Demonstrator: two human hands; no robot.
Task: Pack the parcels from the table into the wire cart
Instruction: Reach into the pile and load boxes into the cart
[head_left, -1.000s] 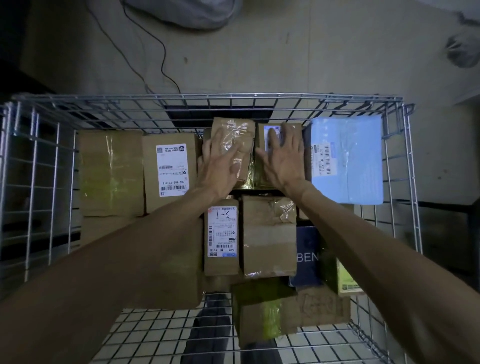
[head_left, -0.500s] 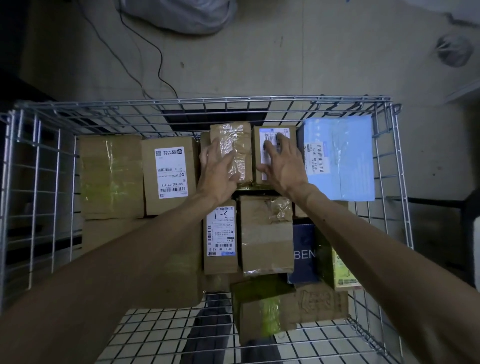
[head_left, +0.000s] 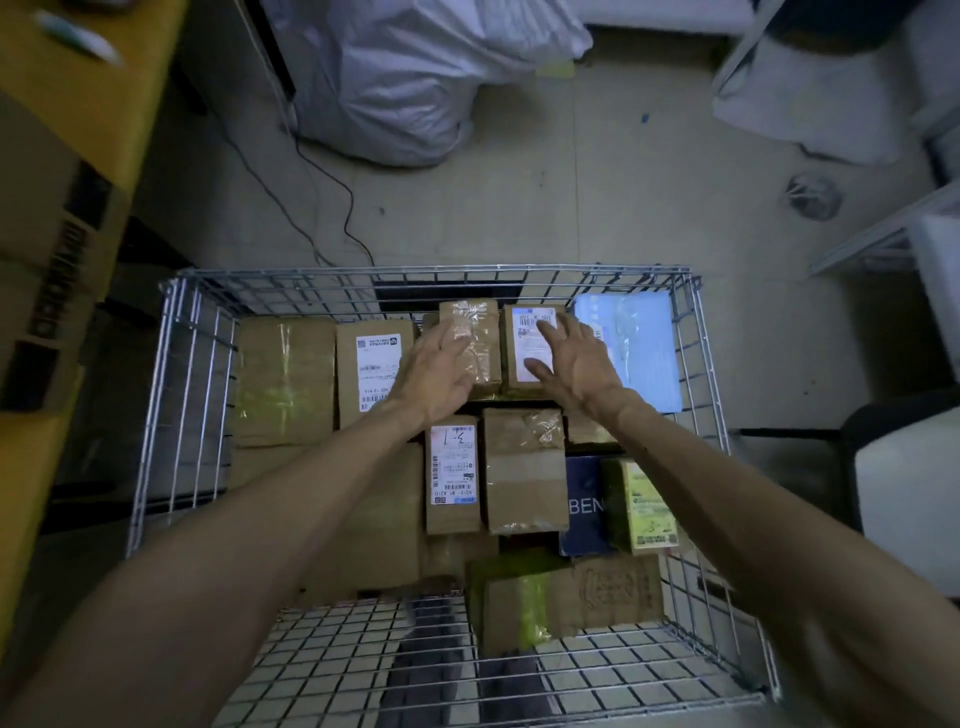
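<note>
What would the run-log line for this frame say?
stage: arranging parcels | left hand: flat on taped box | right hand: spread over labelled box | wire cart: partly filled

The wire cart is open at the top. Parcels fill its far and middle parts across the width. Bare mesh floor shows along the cart's near side, widest at its near-left corner. The left hand and right hand reach over the cart's far-centre parcels. A table stands near the cart's left wall. A grey sack and a cable lie beyond its far wall.
</note>
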